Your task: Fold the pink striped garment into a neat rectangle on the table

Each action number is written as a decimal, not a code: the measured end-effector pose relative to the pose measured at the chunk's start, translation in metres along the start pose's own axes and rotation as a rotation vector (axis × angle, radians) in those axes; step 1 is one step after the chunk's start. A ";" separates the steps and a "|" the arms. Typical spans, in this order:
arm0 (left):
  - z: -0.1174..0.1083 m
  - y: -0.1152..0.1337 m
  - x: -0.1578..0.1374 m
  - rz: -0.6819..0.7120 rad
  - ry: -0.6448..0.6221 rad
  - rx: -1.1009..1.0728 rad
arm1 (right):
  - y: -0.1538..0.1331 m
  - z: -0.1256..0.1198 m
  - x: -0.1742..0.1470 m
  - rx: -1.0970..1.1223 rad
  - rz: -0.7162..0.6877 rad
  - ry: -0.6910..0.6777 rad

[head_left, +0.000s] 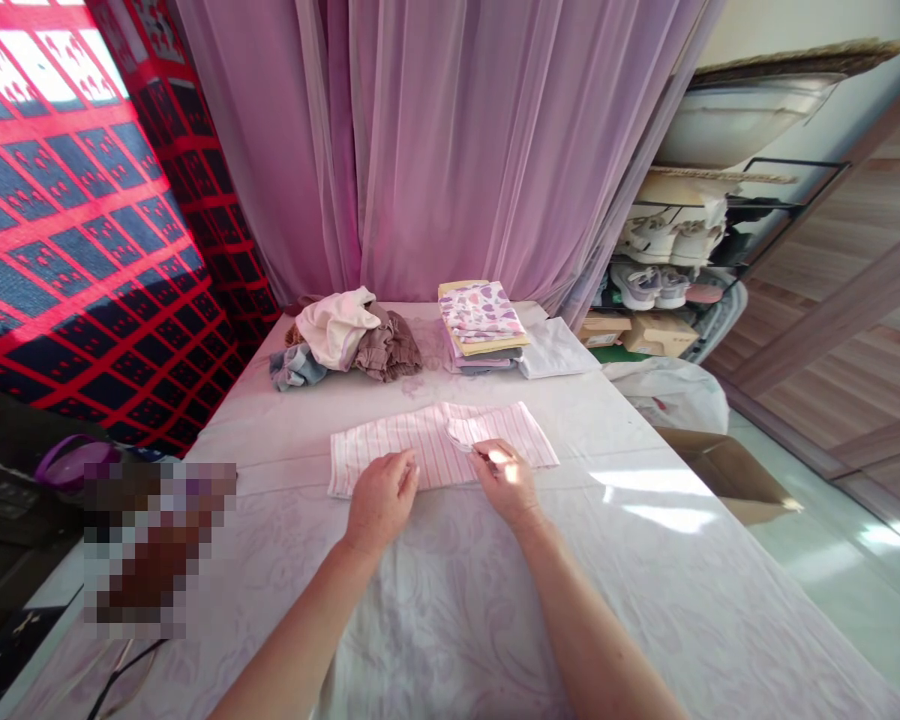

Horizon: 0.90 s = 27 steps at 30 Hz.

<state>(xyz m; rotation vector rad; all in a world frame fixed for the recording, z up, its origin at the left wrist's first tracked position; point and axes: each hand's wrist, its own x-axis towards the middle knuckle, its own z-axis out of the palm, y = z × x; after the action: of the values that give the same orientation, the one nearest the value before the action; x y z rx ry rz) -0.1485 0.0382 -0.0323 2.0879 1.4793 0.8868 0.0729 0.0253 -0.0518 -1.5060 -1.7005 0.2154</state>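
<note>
On the pale sheet point(705, 590) before me lies the pink-striped garment point(420, 435). My hands are apart: my right hand point(508, 480) pinches its curled edge; my left hand point(381, 500) is over its near side, gripping or not I cannot tell.

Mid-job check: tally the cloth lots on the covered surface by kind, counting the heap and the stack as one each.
Pink-striped piece: 1
Loose heap: 1
Folded stack: 1
Flat white piece beside the stack: 1
Total: 4
</note>
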 end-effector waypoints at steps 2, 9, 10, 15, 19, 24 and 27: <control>0.007 0.014 0.011 -0.159 -0.106 -0.214 | 0.000 -0.001 0.000 0.040 0.021 0.018; 0.033 0.048 0.046 -0.666 -0.278 -0.742 | -0.003 0.000 -0.001 0.052 -0.052 0.061; 0.036 0.050 0.049 -0.685 -0.286 -0.759 | -0.004 0.000 -0.001 0.052 -0.066 0.053; 0.040 0.055 0.054 -0.729 -0.321 -0.779 | 0.001 -0.012 0.003 0.021 -0.072 -0.024; 0.040 0.052 0.054 -0.753 -0.330 -0.794 | 0.025 -0.039 0.005 -0.150 0.157 0.089; 0.040 0.048 0.055 -0.794 -0.341 -0.817 | 0.055 -0.065 0.002 -0.313 0.571 0.130; 0.041 0.047 0.057 -0.806 -0.325 -0.823 | 0.062 -0.065 0.000 -0.306 0.624 0.050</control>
<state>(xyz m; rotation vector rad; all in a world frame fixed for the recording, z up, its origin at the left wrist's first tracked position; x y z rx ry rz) -0.0750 0.0768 -0.0149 0.8672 1.2826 0.6175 0.1626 0.0168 -0.0483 -2.2270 -1.2153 0.2446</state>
